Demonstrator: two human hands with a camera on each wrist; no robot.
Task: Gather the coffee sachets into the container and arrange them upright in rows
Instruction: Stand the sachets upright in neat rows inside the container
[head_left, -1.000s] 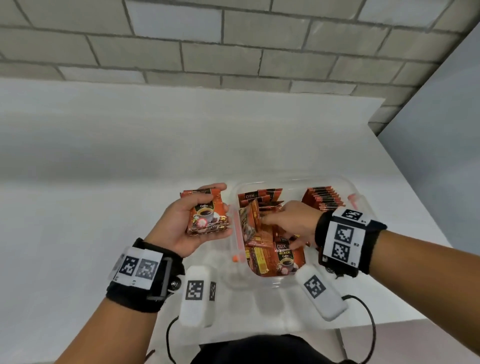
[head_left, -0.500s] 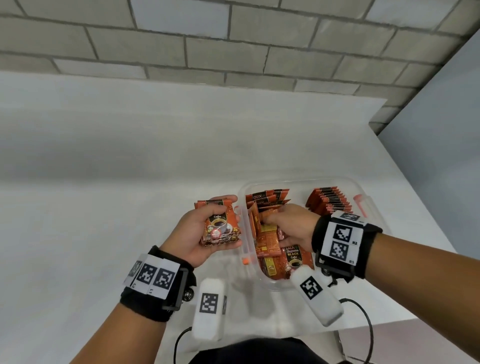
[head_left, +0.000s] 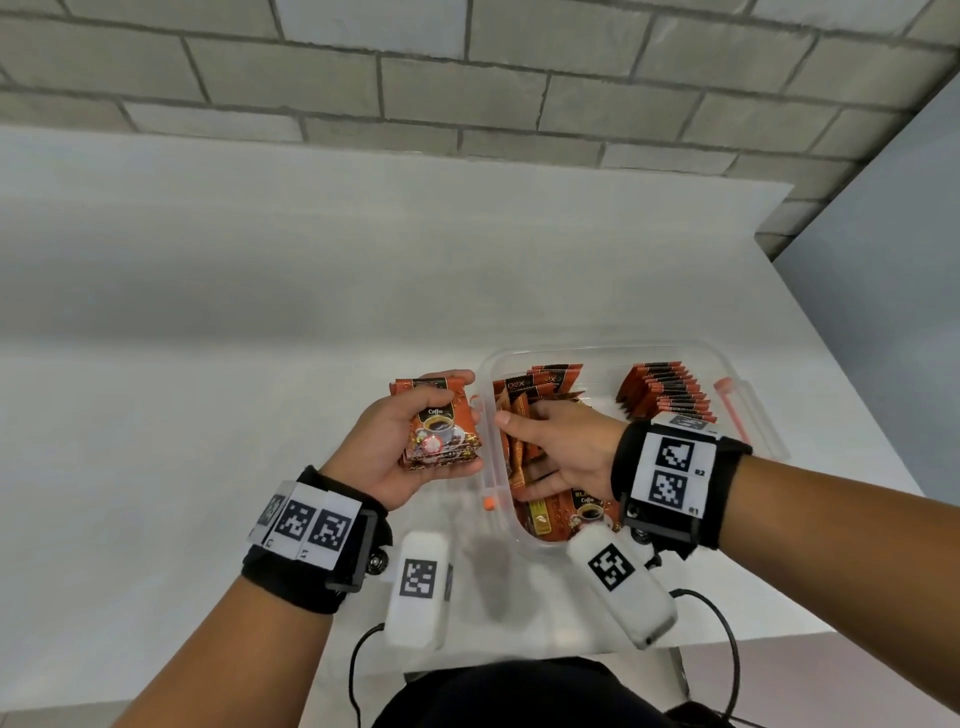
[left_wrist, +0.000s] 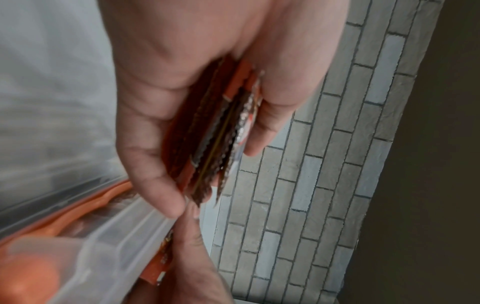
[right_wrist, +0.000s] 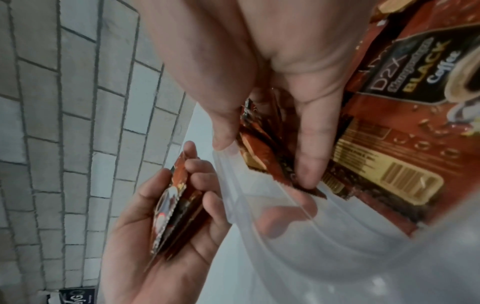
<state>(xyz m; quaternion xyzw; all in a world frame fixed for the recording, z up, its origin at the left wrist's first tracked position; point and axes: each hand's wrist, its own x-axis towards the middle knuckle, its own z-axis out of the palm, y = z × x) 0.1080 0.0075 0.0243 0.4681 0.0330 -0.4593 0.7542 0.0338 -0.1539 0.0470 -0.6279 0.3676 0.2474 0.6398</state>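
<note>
A clear plastic container (head_left: 753, 410) sits on the white table near its front edge. My left hand (head_left: 415, 441) grips a stack of orange-brown coffee sachets (head_left: 441, 431) just left of the container's rim. Inside the left half, my right hand (head_left: 550, 452) pinches several upright sachets (right_wrist: 262, 156) between thumb and fingers. A neat upright row of sachets (head_left: 670, 395) stands at the far right of the container. A large coffee bag (right_wrist: 405, 107) lies flat on the container's floor under my right hand. More sachets (head_left: 540, 379) lean at the back left.
An orange clip (head_left: 727, 410) is on the container's right side, another orange piece (head_left: 488, 503) at its left. The white table (head_left: 260, 338) stretches left and back to a grey brick wall (head_left: 467, 78). The table's front edge is close to my body.
Both hands drew closer together at the container's left rim. My left hand's stack moved right toward the container; my right hand stayed inside on the sachets.
</note>
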